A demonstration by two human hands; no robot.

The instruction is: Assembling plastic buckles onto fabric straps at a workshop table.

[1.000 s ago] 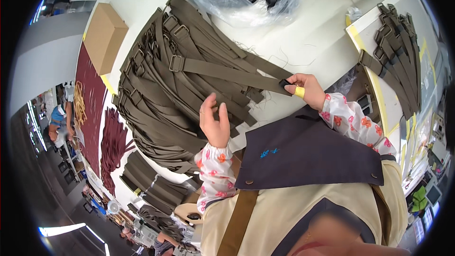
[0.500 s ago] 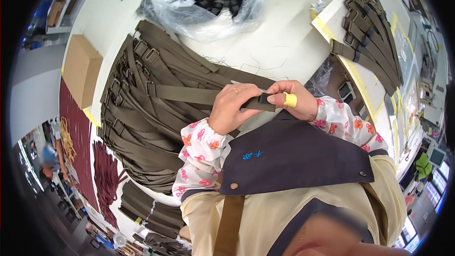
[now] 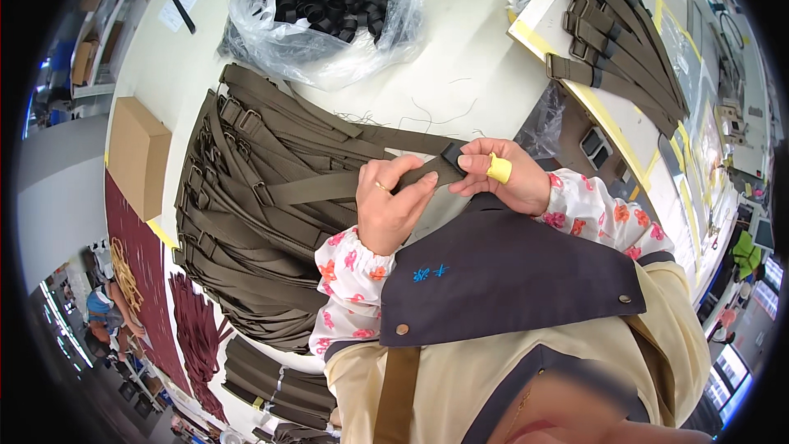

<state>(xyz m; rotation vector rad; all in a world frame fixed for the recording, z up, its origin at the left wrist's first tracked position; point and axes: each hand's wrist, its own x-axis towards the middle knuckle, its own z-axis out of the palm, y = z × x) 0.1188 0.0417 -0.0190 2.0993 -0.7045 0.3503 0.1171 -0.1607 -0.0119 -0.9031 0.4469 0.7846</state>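
Fingertips and thumb of the right hand (image 3: 503,177) pinch a small black loop (image 3: 451,158) by its side, with a yellow wrap (image 3: 498,167) around 1 digit. Just beside it, the left hand (image 3: 393,207) pinches a brown-olive strap (image 3: 316,189) between thumb and bent fingers, close to its end. The 2 hands almost meet in front of the dark apron (image 3: 509,271), above the table's near edge. Loop and strap end touch or overlap; the fingers hide whether the webbing passes fully through.

From the left hand the strap runs left over the pile of straps (image 3: 246,238), toward a metal buckle (image 3: 262,194). It looks light, flat and flexible, firm enough across its width to be steered but likely to droop if held far back; the best hold seems just behind the cut end, flat between thumb and fingers. The loop appears light, smooth and fairly stiff, perhaps slippery, so a grip on its outer sides would leave the opening free.

Beyond the pile, away from the table's near edge, a clear plastic bag (image 3: 403,33) holds many more black loops (image 3: 329,4). Loose threads (image 3: 436,119) lie between bag and hands. Toward the table's left edge stands a cardboard box (image 3: 138,156). To the right, buckled straps (image 3: 625,41) lie across a white board (image 3: 534,20), near its yellow-taped corner.
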